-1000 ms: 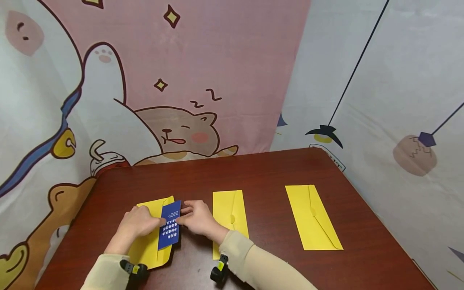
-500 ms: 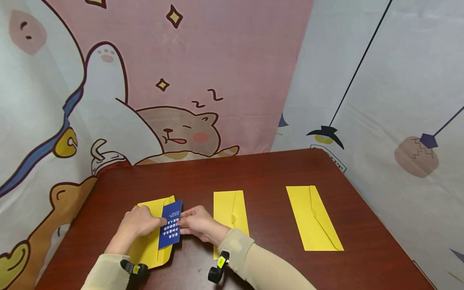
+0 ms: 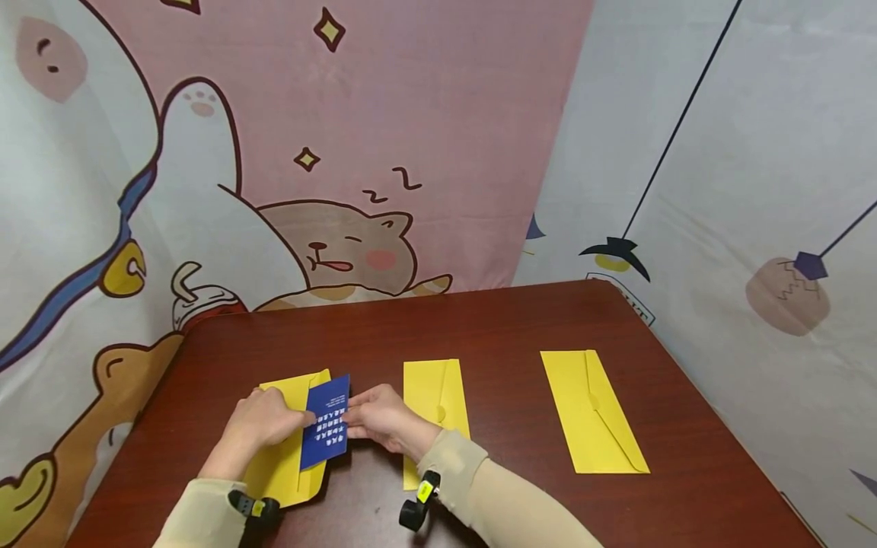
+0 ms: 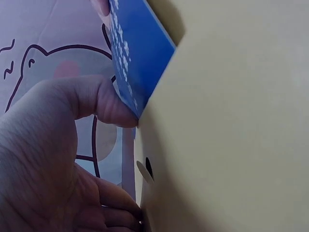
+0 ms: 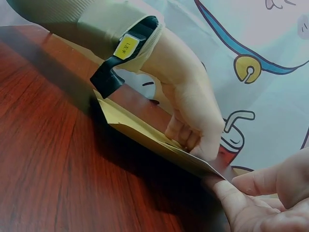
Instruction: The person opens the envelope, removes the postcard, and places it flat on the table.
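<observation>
My left hand (image 3: 263,420) holds a yellow envelope (image 3: 274,476) at the left of the table, its thumb lying near the opening. Out of that envelope's right side sticks a dark blue card (image 3: 327,403) with white printed characters; the rest of it is hidden inside. My right hand (image 3: 387,418) pinches the card's free right edge. Close up in the left wrist view, the thumb (image 4: 113,104) touches the blue card (image 4: 140,53) where it meets the envelope (image 4: 227,121). In the right wrist view the envelope (image 5: 140,135) is tilted, raised off the table on the near side.
Two more yellow envelopes lie on the brown table (image 3: 507,327): a middle envelope (image 3: 435,388), partly behind my right wrist, and a right envelope (image 3: 592,415). Both have their flaps folded down. A cartoon-printed cloth (image 3: 438,114) hangs behind the table. Each wrist wears a black camera strap.
My right hand has shifted its fingers on the card's edge and drawn the card slightly to the right, so more blue shows. The left hand and envelope have stayed in place.
</observation>
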`<action>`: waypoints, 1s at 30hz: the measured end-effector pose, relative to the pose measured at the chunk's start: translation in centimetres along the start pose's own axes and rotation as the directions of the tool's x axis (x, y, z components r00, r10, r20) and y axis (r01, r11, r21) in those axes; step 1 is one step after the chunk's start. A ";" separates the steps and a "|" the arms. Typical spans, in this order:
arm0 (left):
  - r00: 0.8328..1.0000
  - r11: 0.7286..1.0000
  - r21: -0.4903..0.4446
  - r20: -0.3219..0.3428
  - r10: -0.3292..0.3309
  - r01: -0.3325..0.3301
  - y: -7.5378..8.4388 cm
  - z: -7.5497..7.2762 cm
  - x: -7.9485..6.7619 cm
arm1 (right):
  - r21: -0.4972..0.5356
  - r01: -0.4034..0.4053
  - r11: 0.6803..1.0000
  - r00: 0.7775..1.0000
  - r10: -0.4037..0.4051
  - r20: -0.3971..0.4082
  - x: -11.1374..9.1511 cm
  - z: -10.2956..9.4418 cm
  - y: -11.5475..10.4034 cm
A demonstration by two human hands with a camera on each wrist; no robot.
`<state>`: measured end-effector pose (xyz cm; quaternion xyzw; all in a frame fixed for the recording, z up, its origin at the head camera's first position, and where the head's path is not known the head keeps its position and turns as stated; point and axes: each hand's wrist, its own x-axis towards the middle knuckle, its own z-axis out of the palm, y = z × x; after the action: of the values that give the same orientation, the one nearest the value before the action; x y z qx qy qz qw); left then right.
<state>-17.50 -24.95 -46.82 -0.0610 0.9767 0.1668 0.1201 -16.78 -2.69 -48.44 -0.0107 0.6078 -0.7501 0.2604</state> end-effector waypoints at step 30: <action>1.000 0.999 0.035 -0.009 0.009 -0.008 0.3 0.1 0.0 | -0.014 0.004 1.000 1.000 -0.004 0.021 -1.3 -3.0 -1.1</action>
<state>-17.48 -24.60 -46.82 -0.0555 0.9803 0.1499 0.1160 -17.10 0.72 -47.88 -0.0216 0.6103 -0.7461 0.2653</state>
